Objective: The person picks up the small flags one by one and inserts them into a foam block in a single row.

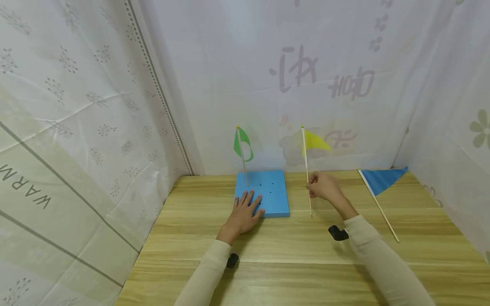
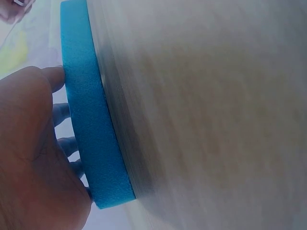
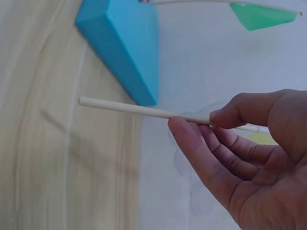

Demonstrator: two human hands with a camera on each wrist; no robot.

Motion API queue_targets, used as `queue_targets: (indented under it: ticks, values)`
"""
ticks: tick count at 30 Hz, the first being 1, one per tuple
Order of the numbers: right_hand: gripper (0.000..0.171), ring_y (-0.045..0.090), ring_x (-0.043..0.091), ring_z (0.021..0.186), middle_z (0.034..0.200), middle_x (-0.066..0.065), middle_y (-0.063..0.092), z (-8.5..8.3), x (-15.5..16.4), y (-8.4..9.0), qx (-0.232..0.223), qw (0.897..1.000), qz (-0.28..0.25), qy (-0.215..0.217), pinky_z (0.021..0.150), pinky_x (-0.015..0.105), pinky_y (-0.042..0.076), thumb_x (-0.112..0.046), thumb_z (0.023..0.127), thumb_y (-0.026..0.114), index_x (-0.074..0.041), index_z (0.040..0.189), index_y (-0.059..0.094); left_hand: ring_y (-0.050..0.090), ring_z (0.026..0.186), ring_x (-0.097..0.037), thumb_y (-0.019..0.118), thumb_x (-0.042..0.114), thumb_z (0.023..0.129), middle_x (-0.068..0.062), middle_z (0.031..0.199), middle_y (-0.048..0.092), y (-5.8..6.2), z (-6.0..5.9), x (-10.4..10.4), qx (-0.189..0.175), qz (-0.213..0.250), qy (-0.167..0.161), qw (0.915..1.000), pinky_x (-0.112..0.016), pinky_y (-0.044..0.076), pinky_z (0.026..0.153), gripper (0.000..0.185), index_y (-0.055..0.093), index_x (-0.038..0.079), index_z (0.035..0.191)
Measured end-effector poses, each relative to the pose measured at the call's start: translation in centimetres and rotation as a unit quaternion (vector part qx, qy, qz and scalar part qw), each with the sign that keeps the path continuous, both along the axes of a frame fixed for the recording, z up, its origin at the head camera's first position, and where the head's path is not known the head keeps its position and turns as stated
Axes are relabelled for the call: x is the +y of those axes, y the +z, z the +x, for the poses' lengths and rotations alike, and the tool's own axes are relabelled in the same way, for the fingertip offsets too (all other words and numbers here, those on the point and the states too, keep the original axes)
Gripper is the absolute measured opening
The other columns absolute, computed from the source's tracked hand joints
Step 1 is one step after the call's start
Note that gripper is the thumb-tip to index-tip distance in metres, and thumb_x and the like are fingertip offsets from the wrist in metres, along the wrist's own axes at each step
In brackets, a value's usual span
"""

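Note:
A blue foam block (image 1: 266, 193) with small holes lies on the wooden table (image 1: 291, 255). A green flag (image 1: 242, 144) stands upright in its far left corner. My left hand (image 1: 246, 208) rests flat on the block's near left part, fingers straight; the left wrist view shows the block's edge (image 2: 91, 124) beside the palm (image 2: 33, 158). My right hand (image 1: 319, 186) pinches the stick (image 3: 139, 110) of a yellow flag (image 1: 314, 142), held upright just right of the block, its lower tip near the tabletop. The block (image 3: 127, 43) and the green flag (image 3: 261, 15) also appear in the right wrist view.
A blue flag (image 1: 380, 180) on a wooden stick lies flat on the table at the right, near the curtain. Patterned white curtains (image 1: 95, 127) close in the table on the left, back and right.

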State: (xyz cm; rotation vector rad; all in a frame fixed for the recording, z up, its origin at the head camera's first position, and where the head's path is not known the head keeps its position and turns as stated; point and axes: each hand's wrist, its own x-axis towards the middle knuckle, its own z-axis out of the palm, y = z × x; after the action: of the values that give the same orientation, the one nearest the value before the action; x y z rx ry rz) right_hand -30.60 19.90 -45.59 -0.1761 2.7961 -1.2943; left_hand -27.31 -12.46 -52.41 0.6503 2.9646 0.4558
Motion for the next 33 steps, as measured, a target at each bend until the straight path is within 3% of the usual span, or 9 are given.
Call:
queue_targets:
  ticks: [7, 13, 21, 33]
  values:
    - [0.013, 0.078, 0.025, 0.076, 0.092, 0.016, 0.068, -1.2, -2.6, 0.7, 0.018, 1.000, -0.023, 0.006, 0.067, 0.033, 0.066, -0.011, 0.102, 0.064, 0.002, 0.101, 0.063, 0.012, 0.167, -0.041, 0.042, 0.050, 0.115, -0.016, 0.179, 0.017, 0.0, 0.0, 0.0, 0.004, 0.000, -0.001, 1.0000, -0.066, 0.011, 0.133, 0.063, 0.033, 0.020, 0.170]
    - [0.012, 0.079, 0.026, 0.075, 0.092, 0.016, 0.070, -2.3, -4.6, 1.2, 0.036, 0.999, -0.021, 0.006, 0.069, 0.038, 0.067, -0.011, 0.102, 0.065, 0.001, 0.099, 0.064, 0.011, 0.167, -0.042, 0.042, 0.050, 0.115, -0.016, 0.179, 0.017, -0.1, 0.0, 0.0, 0.001, 0.000, -0.002, 1.0000, -0.066, 0.011, 0.133, 0.064, 0.033, 0.020, 0.170]
    - [0.010, 0.078, 0.030, 0.080, 0.093, 0.013, 0.070, -3.7, -7.6, 2.3, 0.070, 0.997, -0.013, 0.024, 0.065, 0.031, 0.060, -0.013, 0.100, 0.064, -0.003, 0.100, 0.064, 0.012, 0.166, -0.042, 0.043, 0.049, 0.114, -0.016, 0.179, 0.018, -0.2, -0.1, 0.1, 0.004, 0.003, 0.003, 1.0000, -0.066, 0.012, 0.133, 0.063, 0.035, 0.019, 0.169]
    - [0.005, 0.077, 0.026, 0.081, 0.098, 0.014, 0.075, -5.4, -11.9, 2.6, 0.132, 0.990, -0.027, 0.045, 0.066, 0.033, 0.059, -0.011, 0.100, 0.066, -0.006, 0.100, 0.065, 0.014, 0.166, -0.043, 0.044, 0.048, 0.114, -0.017, 0.178, 0.020, -0.1, -0.1, -0.1, 0.006, 0.010, -0.002, 0.9999, -0.068, 0.013, 0.132, 0.062, 0.036, 0.017, 0.168]
